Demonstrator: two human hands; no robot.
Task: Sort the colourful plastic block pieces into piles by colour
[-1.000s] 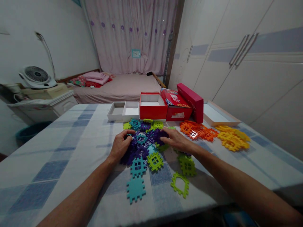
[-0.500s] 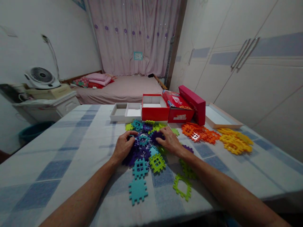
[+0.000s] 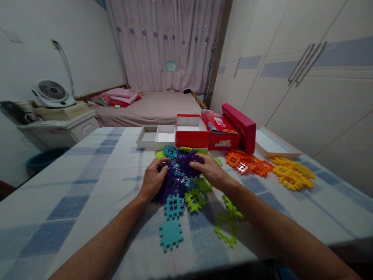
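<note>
- Head view: the left hand [image 3: 154, 177] rests at the left side of the purple tile pile [image 3: 173, 186], thumb and fingers bent over its edge; whether its grip pinches a piece cannot be told.
- The right hand [image 3: 211, 169] grasps a dark purple tile [image 3: 186, 164] over the right part of the pile, its thumb across the top; the fingertips behind are partly hidden.
- The pile lies around the middle of the tabletop [image 3: 105, 175], nearer its far edge than its near one, with teal and lime pieces mixed in and around it.
- On the pile's near side, a teal window tile [image 3: 174, 207] touches a solid teal tile [image 3: 171, 234], which points toward the near edge.
- Just right of the teal window tile lies a lime window tile [image 3: 195, 200]; toward the near edge is a lime ring tile [image 3: 219, 231], near another lime tile [image 3: 231, 208] partly covered by the right forearm.
- Orange tiles [image 3: 249, 163] lie right of the hands, with yellow tiles [image 3: 293, 173] beside them toward the right edge.
- Along the far edge: a white two-compartment tray [image 3: 155, 146], an open red box [image 3: 192, 139], a printed red box [image 3: 223, 144], a tilted crimson box lid [image 3: 239, 128] and a shallow tray [image 3: 287, 151].
</note>
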